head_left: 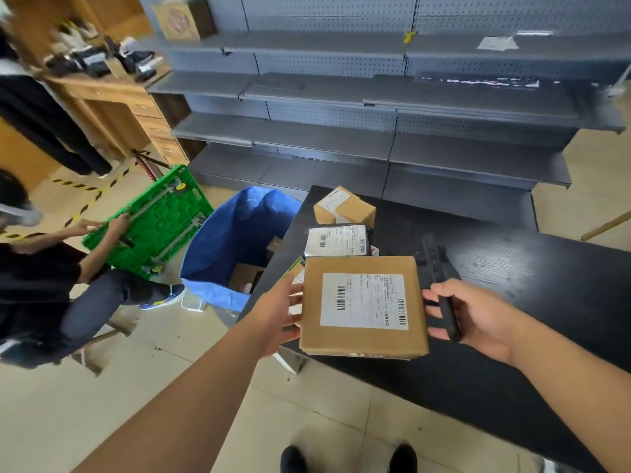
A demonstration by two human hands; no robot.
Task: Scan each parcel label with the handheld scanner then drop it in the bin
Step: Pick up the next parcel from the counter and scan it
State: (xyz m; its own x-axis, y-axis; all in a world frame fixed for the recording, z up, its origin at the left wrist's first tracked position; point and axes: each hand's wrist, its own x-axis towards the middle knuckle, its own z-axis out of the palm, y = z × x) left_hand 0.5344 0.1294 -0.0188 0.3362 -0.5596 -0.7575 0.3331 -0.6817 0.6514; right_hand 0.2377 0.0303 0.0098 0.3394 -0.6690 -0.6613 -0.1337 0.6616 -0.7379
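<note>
Right hand (pixel 478 319): grip closed round the handheld scanner (pixel 447 312), a slim dark bar lying across the palm, fingers curled over it, its end just beside the right edge of the cardboard parcel (pixel 363 307). Left hand (pixel 276 312): grip loose, fingers fairly straight against the parcel's left edge, thumb near its top corner; touching, not clamped, as far as I can tell.

Parcel sits flat at the near edge of the black worktop (pixel 512 268), white label (pixel 363 300) face up, barcodes at the left and right of it. My judgement: flat, stiff box, probably light; smooth card and taped faces may slip, so I would take it by opposite side edges, thumb on top clear of the label, fingers underneath.

Behind it: a dark bagged parcel (pixel 338 240) with its own label, then a smaller cardboard box (pixel 345 206). Blue-lined bin (pixel 235 247) stands on the floor just left of the worktop, boxes visible inside. A seated person (pixel 51 285) handles a green crate (pixel 150 216) further left.
</note>
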